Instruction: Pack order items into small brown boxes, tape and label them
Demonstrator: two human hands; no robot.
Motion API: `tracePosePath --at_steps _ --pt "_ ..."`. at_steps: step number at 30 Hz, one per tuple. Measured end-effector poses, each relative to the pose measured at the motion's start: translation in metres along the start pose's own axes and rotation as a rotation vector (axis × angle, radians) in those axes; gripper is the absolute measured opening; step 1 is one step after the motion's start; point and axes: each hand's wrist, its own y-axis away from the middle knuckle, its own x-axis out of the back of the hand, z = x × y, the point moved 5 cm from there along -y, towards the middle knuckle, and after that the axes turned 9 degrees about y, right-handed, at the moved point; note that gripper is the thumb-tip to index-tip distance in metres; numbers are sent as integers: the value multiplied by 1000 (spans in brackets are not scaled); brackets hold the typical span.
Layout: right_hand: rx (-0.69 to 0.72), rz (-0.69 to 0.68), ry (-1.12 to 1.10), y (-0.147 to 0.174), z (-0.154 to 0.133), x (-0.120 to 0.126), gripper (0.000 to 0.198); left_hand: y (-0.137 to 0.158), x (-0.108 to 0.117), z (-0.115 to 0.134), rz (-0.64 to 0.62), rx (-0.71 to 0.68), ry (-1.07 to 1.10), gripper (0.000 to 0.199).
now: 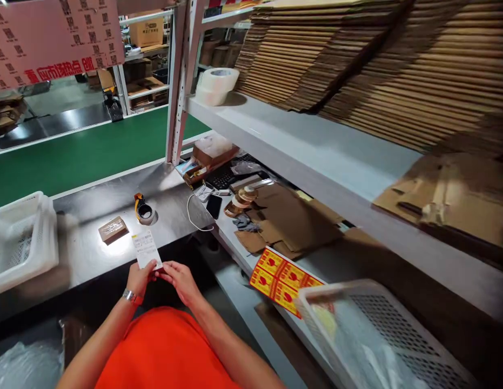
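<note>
Holding one white shipping label (146,249) with both hands above the near edge of the steel worktable (85,248). Left hand (140,278), wearing one metal wristwatch (132,296), pinching the label's lower edge between thumb and fingers, closed on the paper. Right hand (179,278) touching the label's lower right corner with the fingertips; cannot tell whether gripping or merely resting there.

Lying on the worktable just beyond the label: one small brown packet (112,228) and one tape dispenser (143,209), near each other but apart. Resting to the right: one black phone (214,206) with one white cable (194,216) looping beside it. Sitting at either side: two white perforated baskets, one at the left edge (20,243), one at the lower right (381,335). Lying just beside the right basket: one sheet of yellow-and-red stickers (280,280). Standing on the shelf above: two rolls of clear tape (216,85), stacked, next to stacks of flattened cardboard cartons (356,59), too many to count.
</note>
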Motion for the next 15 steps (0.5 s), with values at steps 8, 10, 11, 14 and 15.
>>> tracePosePath --at_steps 8,10,11,14,15 --pt "23 5 32 13 2 19 66 16 -17 -7 6 25 -3 48" --pt "25 20 47 14 5 23 67 19 -20 -9 8 35 -12 45" --pt "30 28 56 14 5 25 67 20 -22 -9 7 42 -19 44" --pt "79 59 107 16 5 32 62 23 -27 -12 -18 62 -72 44" --pt "100 76 128 17 5 35 59 23 -28 -13 -35 68 -108 45"
